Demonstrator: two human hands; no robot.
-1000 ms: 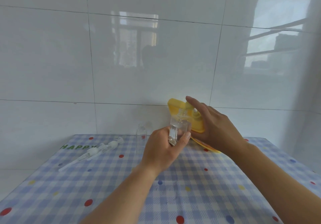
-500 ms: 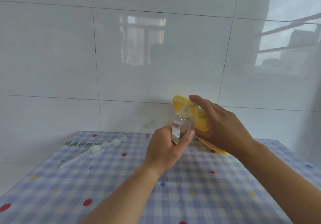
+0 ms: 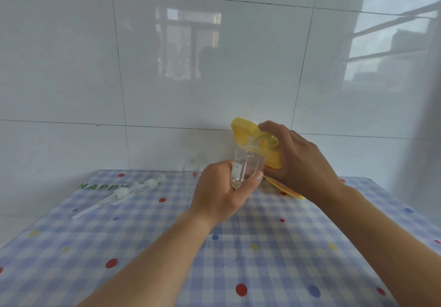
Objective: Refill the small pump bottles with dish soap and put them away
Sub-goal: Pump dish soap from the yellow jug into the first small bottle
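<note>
both of my hands are up above the table. my left hand (image 3: 222, 192) is curled round a small clear bottle (image 3: 245, 166), thumb across its front, holding it off the checked tablecloth (image 3: 262, 259) with its open neck upward. my right hand (image 3: 300, 161) grips a yellow refill pouch (image 3: 241, 130), fingers wrapped over its top, and the pouch is tipped so that its spout meets the bottle's mouth; whether soap is running i cannot tell. behind my left hand a second clear bottle (image 3: 191, 168) stands upright and capless on the cloth, near the white tiled wall (image 3: 143, 68). off to the left two white pump heads (image 3: 149, 184) lie side by side, their long tubes pointing toward me, just beside green letters reading "happ".
</note>
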